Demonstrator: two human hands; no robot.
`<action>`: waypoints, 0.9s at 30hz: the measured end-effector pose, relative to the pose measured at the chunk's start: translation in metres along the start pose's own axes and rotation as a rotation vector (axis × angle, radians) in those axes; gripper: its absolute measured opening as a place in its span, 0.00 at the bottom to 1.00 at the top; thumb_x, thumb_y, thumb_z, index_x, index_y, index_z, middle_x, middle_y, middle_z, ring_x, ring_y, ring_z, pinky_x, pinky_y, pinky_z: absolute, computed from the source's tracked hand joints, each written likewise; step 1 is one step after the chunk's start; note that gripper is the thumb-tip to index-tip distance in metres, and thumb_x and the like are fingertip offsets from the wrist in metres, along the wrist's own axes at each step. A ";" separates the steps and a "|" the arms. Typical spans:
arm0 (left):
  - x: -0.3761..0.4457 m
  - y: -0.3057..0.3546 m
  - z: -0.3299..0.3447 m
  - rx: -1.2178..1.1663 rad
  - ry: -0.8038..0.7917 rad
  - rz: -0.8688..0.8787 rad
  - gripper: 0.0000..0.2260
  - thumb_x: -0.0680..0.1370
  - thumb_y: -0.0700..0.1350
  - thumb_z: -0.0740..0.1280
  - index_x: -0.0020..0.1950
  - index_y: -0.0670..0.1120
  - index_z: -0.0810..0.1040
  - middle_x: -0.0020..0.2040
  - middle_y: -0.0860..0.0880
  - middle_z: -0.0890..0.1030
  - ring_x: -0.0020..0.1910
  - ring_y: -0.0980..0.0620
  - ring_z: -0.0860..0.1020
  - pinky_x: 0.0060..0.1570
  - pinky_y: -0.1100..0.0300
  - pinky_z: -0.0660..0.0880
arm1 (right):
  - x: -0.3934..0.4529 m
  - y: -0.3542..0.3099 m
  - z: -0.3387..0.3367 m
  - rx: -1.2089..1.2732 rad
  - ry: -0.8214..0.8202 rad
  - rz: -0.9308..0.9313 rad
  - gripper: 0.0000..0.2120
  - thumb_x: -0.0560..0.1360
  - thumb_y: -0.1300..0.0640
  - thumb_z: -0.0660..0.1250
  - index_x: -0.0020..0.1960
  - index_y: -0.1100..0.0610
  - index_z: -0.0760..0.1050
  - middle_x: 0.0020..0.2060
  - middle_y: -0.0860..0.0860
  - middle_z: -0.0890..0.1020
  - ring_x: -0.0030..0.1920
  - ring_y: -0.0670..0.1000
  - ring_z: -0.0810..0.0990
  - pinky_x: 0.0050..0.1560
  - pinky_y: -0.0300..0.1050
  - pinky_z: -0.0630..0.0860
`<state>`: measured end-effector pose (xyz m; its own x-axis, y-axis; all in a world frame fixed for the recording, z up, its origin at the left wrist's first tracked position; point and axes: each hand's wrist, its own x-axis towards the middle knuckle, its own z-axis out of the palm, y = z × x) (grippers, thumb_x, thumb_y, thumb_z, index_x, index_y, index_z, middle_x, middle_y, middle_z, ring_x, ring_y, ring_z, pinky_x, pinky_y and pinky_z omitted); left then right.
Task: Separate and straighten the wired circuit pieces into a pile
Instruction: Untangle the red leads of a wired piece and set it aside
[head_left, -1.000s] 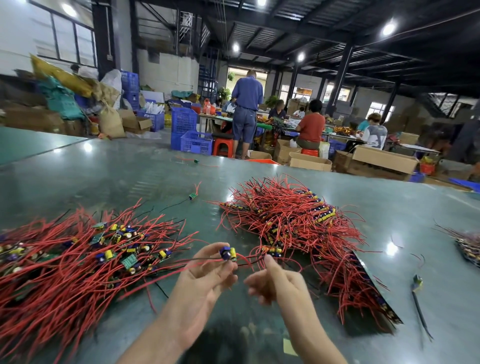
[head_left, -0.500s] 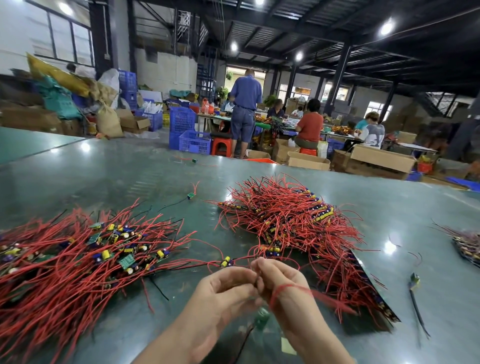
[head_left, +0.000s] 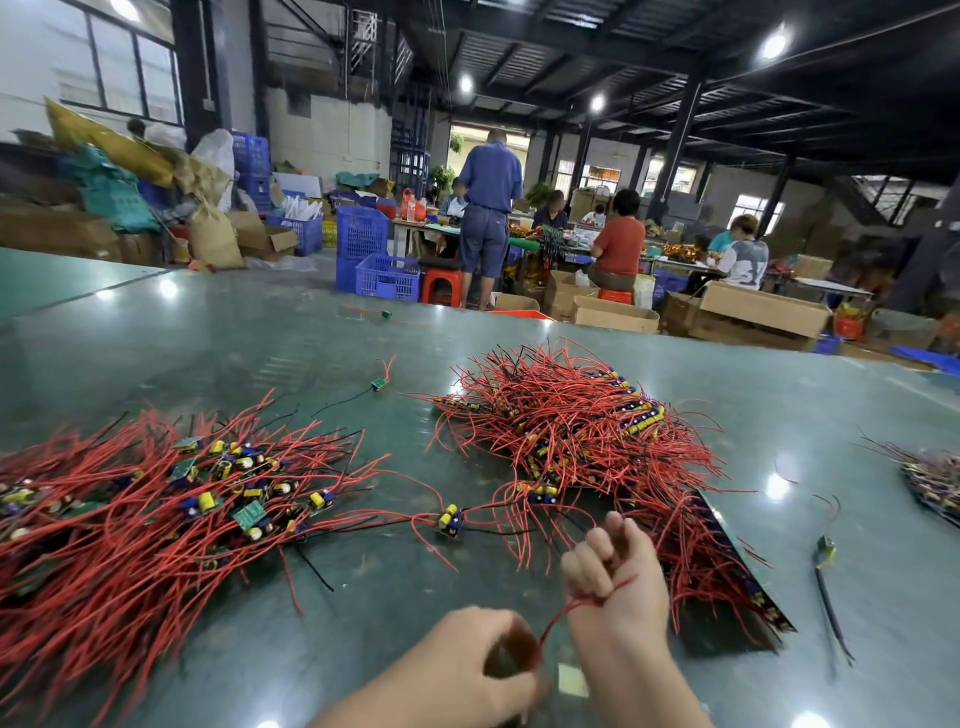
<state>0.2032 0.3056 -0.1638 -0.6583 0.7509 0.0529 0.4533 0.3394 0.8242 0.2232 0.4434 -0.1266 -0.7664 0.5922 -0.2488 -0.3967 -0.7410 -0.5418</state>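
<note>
On the glossy green table, both hands have pulled back from the piles; left hand and right hand pinch one red wire taut between them, straightening it since a second ago.

Both forearms and hands bare, with no sleeves, gloves or jewellery.

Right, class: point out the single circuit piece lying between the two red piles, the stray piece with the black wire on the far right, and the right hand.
single circuit piece (head_left: 450, 521): head view, on its yellow capacitors.
stray piece (head_left: 826, 546): head view, on its small board.
right hand (head_left: 615, 577): head view, on the knuckles.
</note>
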 end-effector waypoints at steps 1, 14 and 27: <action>0.000 0.001 0.005 -0.046 -0.037 0.026 0.04 0.70 0.52 0.69 0.41 0.53 0.78 0.33 0.58 0.77 0.34 0.67 0.73 0.39 0.71 0.68 | 0.003 -0.006 0.000 0.065 -0.006 0.032 0.14 0.81 0.55 0.53 0.38 0.56 0.68 0.20 0.47 0.65 0.14 0.43 0.57 0.16 0.31 0.55; 0.005 0.013 -0.018 -1.063 0.275 -0.225 0.09 0.77 0.36 0.63 0.42 0.43 0.82 0.30 0.47 0.77 0.25 0.56 0.72 0.21 0.67 0.66 | -0.017 0.015 0.007 -0.888 -0.529 -0.247 0.12 0.74 0.66 0.66 0.43 0.52 0.84 0.39 0.49 0.86 0.40 0.42 0.81 0.40 0.33 0.75; -0.002 0.008 -0.044 -0.402 0.282 0.047 0.12 0.73 0.54 0.67 0.33 0.51 0.81 0.24 0.54 0.65 0.24 0.58 0.61 0.27 0.64 0.57 | -0.010 -0.006 0.006 -0.995 -0.642 -0.190 0.14 0.64 0.44 0.69 0.37 0.55 0.85 0.34 0.51 0.84 0.34 0.43 0.77 0.39 0.33 0.72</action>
<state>0.1816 0.2824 -0.1324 -0.8051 0.5583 0.2003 0.2552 0.0213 0.9666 0.2298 0.4396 -0.1160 -0.9622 0.1899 0.1953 -0.1833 0.0787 -0.9799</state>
